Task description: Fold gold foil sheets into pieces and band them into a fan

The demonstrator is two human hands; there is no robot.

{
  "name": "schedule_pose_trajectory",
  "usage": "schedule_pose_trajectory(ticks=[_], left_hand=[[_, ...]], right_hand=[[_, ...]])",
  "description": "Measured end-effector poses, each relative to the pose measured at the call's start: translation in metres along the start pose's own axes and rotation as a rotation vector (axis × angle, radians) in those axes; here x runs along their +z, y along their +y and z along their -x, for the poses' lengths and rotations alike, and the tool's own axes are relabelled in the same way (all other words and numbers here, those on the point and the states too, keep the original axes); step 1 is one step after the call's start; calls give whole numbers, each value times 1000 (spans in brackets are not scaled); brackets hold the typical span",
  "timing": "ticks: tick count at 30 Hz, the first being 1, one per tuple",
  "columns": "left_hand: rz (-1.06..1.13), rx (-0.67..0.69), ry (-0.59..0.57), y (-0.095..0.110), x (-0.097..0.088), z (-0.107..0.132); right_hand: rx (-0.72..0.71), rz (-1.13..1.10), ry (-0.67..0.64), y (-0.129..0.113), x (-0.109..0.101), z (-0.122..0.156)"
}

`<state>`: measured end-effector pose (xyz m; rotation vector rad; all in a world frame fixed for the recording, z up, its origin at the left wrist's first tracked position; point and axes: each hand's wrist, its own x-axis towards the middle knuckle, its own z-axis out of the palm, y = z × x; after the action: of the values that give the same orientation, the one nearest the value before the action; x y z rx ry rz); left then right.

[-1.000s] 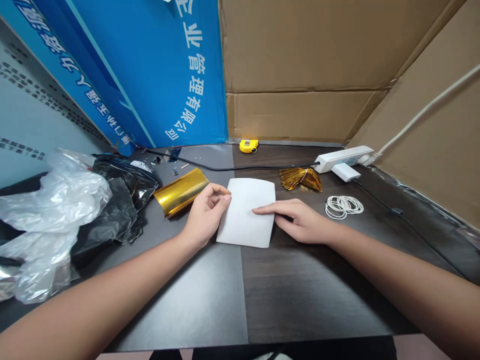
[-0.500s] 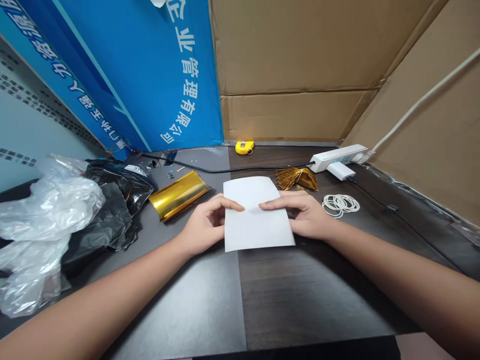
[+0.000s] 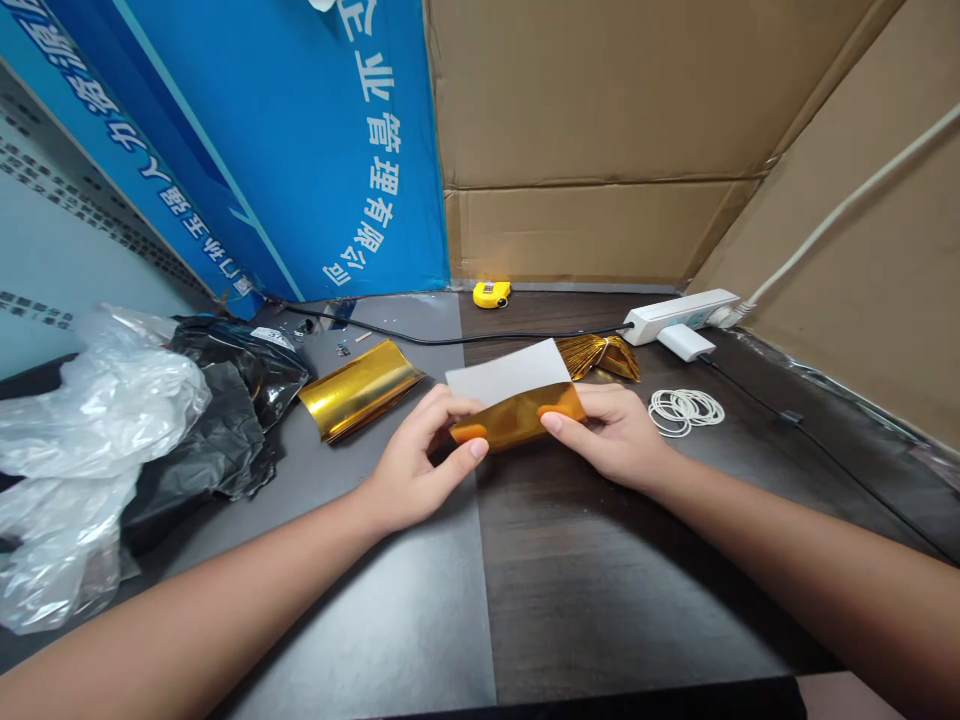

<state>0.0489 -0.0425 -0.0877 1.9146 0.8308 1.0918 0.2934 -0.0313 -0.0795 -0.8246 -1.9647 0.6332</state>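
A sheet of gold foil paper is held between both hands above the table. Its near part is folded up, gold side showing, over the white back that still shows at the far side. My left hand pinches the left end, thumb on the gold flap and fingers behind or inside the fold. My right hand grips the right end, its thumb pressing on the gold face. To the left lies a curved stack of gold foil sheets. Just behind my right hand is a pleated gold bundle tied at its middle.
White rubber bands lie right of my right hand. A white power strip with a plugged-in charger and black cable stands behind them. A yellow tape measure sits at the back; crumpled plastic bags fill the left side.
The sheet was flat with its white side up; its near edge is now turned up and over, showing gold. Both thumbs have come from beneath onto the front of the fold.
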Motion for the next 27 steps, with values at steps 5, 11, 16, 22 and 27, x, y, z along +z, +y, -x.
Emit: schedule_pose_trajectory(ticks=[5,11,16,22,27], left_hand=[[294,-172,73,-2,9,3],[352,-292,-60,6,7,-1],[472,-400,-83,5,5,-5],[410,-419,-85,8,9,-6],[338,-404,-67,10,11,-5]], right_hand=[[142,-139,15,-3,7,0],[348,-474,277,-7,20,1],[381,-513,83,-11,21,5],[334,-408,-66,-11,26,11],[195,-185,-119,-14,24,13]])
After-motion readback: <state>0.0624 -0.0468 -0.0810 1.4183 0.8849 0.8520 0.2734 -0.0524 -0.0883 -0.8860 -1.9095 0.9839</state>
